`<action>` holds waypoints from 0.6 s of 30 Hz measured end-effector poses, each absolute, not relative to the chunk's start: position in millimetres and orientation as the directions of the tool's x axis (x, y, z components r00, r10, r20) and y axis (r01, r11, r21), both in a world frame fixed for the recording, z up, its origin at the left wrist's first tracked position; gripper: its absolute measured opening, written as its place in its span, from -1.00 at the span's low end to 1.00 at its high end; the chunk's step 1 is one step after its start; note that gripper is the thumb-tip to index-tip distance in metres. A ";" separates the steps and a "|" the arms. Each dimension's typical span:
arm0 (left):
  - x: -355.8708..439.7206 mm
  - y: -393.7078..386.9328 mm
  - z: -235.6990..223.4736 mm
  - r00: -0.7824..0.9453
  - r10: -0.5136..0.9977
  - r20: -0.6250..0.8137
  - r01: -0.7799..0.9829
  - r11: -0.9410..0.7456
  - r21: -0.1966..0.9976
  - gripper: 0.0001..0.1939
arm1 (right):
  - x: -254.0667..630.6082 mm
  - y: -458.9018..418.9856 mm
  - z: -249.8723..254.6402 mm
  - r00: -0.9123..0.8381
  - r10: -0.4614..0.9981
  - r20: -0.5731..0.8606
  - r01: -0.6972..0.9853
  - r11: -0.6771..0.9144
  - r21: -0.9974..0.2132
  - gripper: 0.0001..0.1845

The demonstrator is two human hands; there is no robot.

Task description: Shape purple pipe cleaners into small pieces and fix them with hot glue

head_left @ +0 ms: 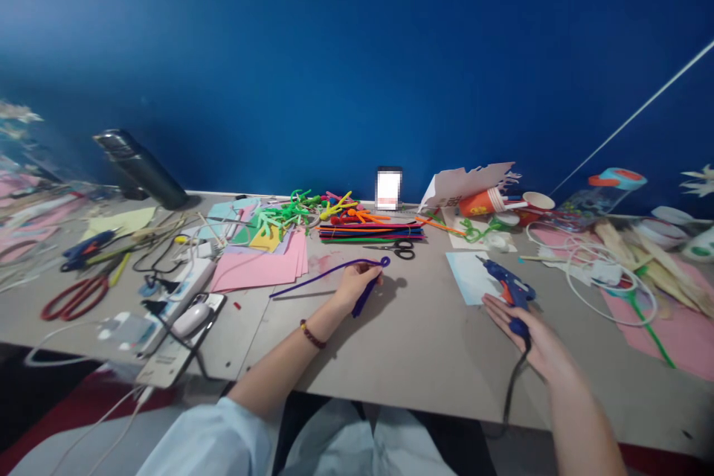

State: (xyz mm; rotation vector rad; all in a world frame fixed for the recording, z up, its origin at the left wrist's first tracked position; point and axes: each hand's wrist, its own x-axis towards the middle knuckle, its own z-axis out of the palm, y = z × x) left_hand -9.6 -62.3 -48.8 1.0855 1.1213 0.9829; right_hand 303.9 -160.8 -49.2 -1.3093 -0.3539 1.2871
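My left hand (355, 286) grips a long purple pipe cleaner (329, 274), whose tip is curled into a small loop above the fingers and whose other end trails left across the table. My right hand (527, 331) is closed around the handle of a blue and orange hot glue gun (509, 284), with its black cord (516, 379) hanging over the table's front edge. The gun's nozzle points up and left, over a sheet of pale blue paper (471, 277). Small black-handled scissors (399, 248) lie above my left hand.
Stacked pipe cleaners (371, 230), a heap of bent green and yellow ones (295, 212), and pink paper (256, 268) lie ahead. Red scissors (75, 296), a power strip (187, 290) and a dark bottle (139, 169) stand left. White cable (608, 290) and dried leaves lie right.
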 end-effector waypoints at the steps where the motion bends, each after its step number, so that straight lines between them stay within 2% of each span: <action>1: -9.6 -62.9 -47.8 0.170 0.968 -0.186 -0.055 0.198 0.979 -0.77 | 303.1 -160.9 -48.1 0.339 0.833 -0.437 -0.488 -0.242 -0.839 -0.65; 6: -10.0 -66.6 -39.4 0.151 0.968 -0.203 -0.043 0.211 0.977 -0.76 | 294.7 -163.6 -42.5 0.333 0.835 -0.437 -0.432 -0.277 -0.858 -0.66; 9: -10.5 -69.0 -32.4 0.140 0.970 -0.199 -0.018 0.204 0.979 -0.76 | 286.2 -166.4 -38.0 0.383 0.851 -0.360 -0.378 -0.211 -0.901 -0.55; 12: -10.6 -71.3 -26.1 0.124 0.972 -0.201 0.000 0.203 0.979 -0.79 | 272.9 -167.2 -30.5 0.348 0.898 -0.271 -0.390 -0.124 -0.912 -0.43; 15: -10.7 -73.6 -21.7 0.114 0.981 -0.158 -0.036 0.163 0.986 -0.81 | 254.2 -166.2 -22.3 0.257 0.929 -0.265 -0.481 -0.115 -0.869 -0.51; 18: -11.0 -76.0 -18.8 0.118 0.988 -0.104 -0.076 0.114 0.991 -0.81 | 230.4 -165.7 -16.1 0.255 0.941 -0.223 -0.467 -0.083 -0.880 -0.62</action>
